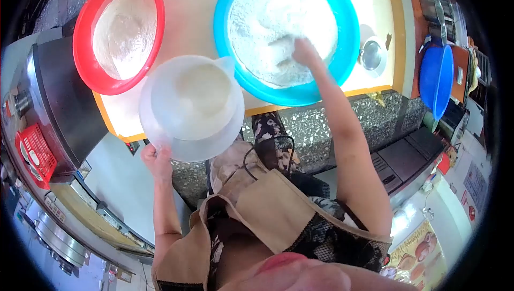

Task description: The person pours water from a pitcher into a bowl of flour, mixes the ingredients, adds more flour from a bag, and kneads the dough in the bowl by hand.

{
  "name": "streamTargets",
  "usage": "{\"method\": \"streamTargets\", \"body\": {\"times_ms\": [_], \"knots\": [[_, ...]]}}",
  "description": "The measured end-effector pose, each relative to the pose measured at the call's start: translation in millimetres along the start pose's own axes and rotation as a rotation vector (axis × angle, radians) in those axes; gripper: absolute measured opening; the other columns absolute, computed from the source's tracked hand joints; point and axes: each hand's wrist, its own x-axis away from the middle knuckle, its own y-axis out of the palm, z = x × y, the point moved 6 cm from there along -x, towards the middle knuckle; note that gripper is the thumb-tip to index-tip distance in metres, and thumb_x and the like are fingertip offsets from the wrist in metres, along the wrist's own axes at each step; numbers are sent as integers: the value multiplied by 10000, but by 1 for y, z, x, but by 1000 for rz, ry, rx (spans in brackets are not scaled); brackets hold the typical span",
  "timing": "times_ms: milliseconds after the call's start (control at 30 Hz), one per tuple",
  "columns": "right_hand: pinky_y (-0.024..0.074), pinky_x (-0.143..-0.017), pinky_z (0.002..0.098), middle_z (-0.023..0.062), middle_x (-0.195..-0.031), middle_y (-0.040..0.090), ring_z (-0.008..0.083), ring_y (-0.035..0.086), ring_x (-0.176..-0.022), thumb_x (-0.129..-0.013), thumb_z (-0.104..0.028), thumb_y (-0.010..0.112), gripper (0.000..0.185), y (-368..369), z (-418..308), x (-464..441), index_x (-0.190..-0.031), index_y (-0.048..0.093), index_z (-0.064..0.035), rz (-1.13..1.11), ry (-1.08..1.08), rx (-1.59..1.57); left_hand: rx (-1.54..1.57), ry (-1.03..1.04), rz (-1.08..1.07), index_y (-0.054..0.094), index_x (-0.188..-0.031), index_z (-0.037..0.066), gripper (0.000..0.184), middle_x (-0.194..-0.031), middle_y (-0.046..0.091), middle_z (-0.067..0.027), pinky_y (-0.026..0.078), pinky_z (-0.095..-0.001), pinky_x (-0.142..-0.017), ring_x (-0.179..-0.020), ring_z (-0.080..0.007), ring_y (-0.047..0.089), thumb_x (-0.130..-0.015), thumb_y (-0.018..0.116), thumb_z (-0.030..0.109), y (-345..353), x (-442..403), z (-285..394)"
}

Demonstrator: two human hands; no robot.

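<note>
One red basin point(81, 50) of pale powder stands on the tabletop point(187, 23); beside it, the left hand point(157, 159) grips a white spouted bowl point(187, 150) with curled fingers; the right hand point(304, 52) reaches into a turquoise basin point(348, 28) of white powder point(262, 23), fingers too blurred to tell.

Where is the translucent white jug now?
In the head view, the left hand holds the jug left of centre, roughly between the red basin and blue basin.
</note>
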Motion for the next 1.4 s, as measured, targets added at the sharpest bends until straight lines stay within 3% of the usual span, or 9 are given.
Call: {"method": "streamTargets", "body": {"times_ms": [167, 467, 600, 867, 1033, 1200, 1300, 1367, 1400], "knots": [[435, -770, 431, 234, -870, 576, 373, 548, -872, -691, -93, 452, 249, -27, -32, -42, -876, 586, 6, 178, 246, -218, -180, 28, -94, 579, -668, -35, 94, -590, 505, 34, 337, -192, -497, -547, -38, 424, -671, 558, 57, 9, -11, 35], [448, -770, 405, 190, -918, 580, 339, 551, -891, -676, -81, 504, 270, -13, -33, 17, -928, 594, -47, -100, -8, -148, -347, -84, -280, 615, -826, -58, 195, -697, 579, 9, 394, -194, -578, -641, -56, 489, -677, 566, 58, 40, -12, 98], [453, -770, 392, 174, -919, 582, 311, 559, -878, -670, -113, 543, 254, -23, 2, -19, -911, 596, -53, 327, 54, -226, -373, -94, -291, 619, -805, -57, 175, -674, 563, 10, 382, -193, -552, -614, -53, 474, -686, 567, 60, 50, -7, 118], [450, -772, 392, 163, -896, 592, 309, 565, -864, -654, -139, 568, 307, -6, -35, 17, -947, 579, -46, -284, -117, -7, -520, -119, -236, 601, -711, -56, 141, -574, 482, 36, 324, -196, -482, -541, -38, 401, -680, 581, 81, 72, -5, 131], [455, -739, 395, 179, -882, 589, 318, 564, -861, -638, -122, 607, 292, -32, 8, -25, -913, 571, -30, 53, 78, -237, -602, -113, -153, 596, -701, -51, 133, -559, 471, 39, 314, -192, -481, -535, -32, 380, -683, 578, 79, 71, -6, 129], [469, -711, 390, 162, -897, 591, 308, 577, -828, -707, -62, 523, 132, -19, -75, -46, -811, 595, -26, 14, -261, -166, -526, -137, -89, 568, -647, -43, 147, -545, 451, 43, 295, -188, -472, -528, -29, 363, -705, 585, 90, 75, -5, 128], [439, -797, 387, 115, -1013, 570, 292, 535, -941, -665, -159, 586, 444, 26, -56, -10, -1104, 527, -177, -339, -203, -120, -581, -150, -100, 510, -581, -27, 198, -529, 417, 52, 273, -197, -449, -517, -28, 340, -712, 590, 98, 78, -5, 131], [419, -841, 390, 116, -1058, 554, 291, 516, -987, -639, -179, 622, 498, -6, -36, 16, -1126, 521, -207, -334, -288, -121, -614, -146, -115, 472, -560, -22, 225, -517, 396, 52, 262, -204, -438, -510, -30, 325, -707, 593, 98, 79, -7, 134], [418, -842, 390, 116, -1079, 544, 285, 513, -994, -622, -174, 637, 519, -9, -19, 8, -1127, 518, -190, -99, -347, -109, -651, -140, -133, 433, -539, -16, 257, -505, 375, 51, 250, -210, -427, -503, -32, 309, -701, 597, 98, 81, -7, 135]]}}
